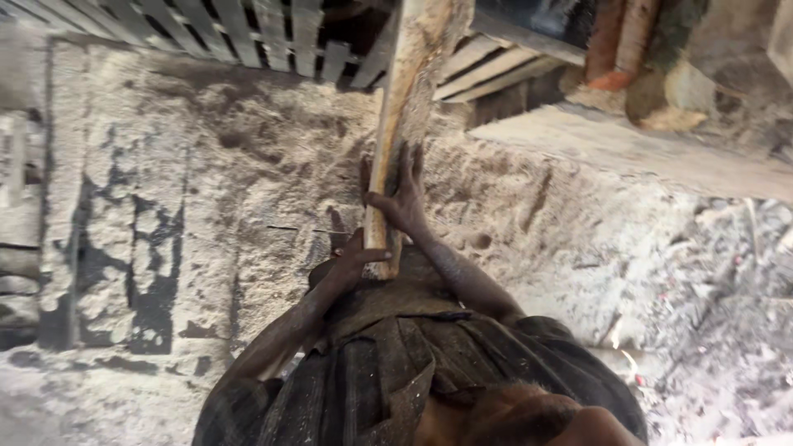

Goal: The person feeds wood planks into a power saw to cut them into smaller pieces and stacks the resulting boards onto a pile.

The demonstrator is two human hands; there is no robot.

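In the head view, the left hand [351, 263] is curling closed around the lower end of a pale wooden plank [409, 91], while the right hand [402, 198], just above it, is wrapping its fingers around the same plank, over the sawdust-covered floor [206, 190].

i see pale sawdust [248, 165] covering the floor, with dark bare patches [153, 281] at left, a slatted wooden grating [248, 33] along the top, a pale plank [628, 149] at right, and grey ash-like debris [710, 314] beside it
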